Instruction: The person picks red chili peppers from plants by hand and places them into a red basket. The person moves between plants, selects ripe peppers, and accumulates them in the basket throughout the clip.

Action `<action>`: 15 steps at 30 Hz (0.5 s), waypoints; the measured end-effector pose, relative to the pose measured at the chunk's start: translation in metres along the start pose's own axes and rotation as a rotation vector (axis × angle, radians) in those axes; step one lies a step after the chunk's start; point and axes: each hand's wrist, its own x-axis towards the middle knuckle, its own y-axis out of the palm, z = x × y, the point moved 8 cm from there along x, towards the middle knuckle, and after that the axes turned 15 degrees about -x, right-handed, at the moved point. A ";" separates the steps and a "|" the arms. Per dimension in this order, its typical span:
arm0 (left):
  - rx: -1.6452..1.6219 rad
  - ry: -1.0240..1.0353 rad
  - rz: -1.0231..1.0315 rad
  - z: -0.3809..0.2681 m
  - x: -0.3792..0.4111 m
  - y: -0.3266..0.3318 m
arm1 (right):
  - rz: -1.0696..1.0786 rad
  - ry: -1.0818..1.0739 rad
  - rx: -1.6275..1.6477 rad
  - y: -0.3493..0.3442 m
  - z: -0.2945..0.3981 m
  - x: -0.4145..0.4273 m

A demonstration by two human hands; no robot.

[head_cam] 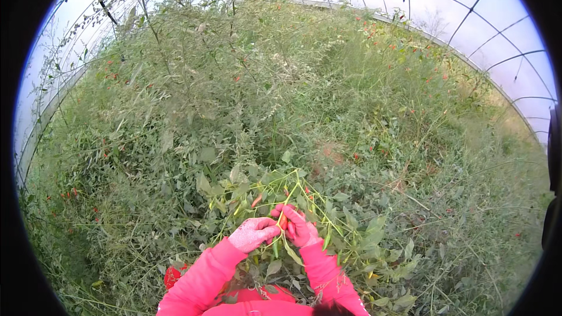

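Note:
My left hand [254, 233] pinches the green stem [281, 216] of a chili pepper plant between thumb and fingers. Close beside it, my right hand [300, 227] has its fingers closed around a red chili pepper [283, 221] on that stem; part of the pepper is hidden by the fingers. Another orange-red chili [257, 200] hangs just beyond my left hand. Below my hands dangle green chilies, one under the right wrist [326, 238] and one between the forearms [275, 249]. Broad leaves [291, 252] surround both hands.
Dense weeds and pepper plants [246, 109] fill the ground ahead, with scattered red chilies [356, 156]. Tall thin stalks [233, 4] rise at the back left. A plastic-covered hoop frame [472, 9] arches overhead. A red object [173, 276] shows beside my left sleeve.

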 end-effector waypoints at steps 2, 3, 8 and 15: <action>0.029 0.009 -0.004 -0.004 -0.001 0.000 | 0.064 -0.032 -0.041 -0.008 -0.002 0.005; 0.060 0.013 -0.003 -0.007 -0.004 0.000 | 0.099 -0.043 -0.060 -0.008 -0.004 0.006; 0.060 0.005 0.010 -0.014 -0.001 0.002 | 0.005 -0.143 -0.290 -0.019 0.008 0.009; -0.040 -0.030 -0.017 -0.010 -0.010 -0.005 | -0.017 -0.373 -0.763 -0.027 0.010 0.024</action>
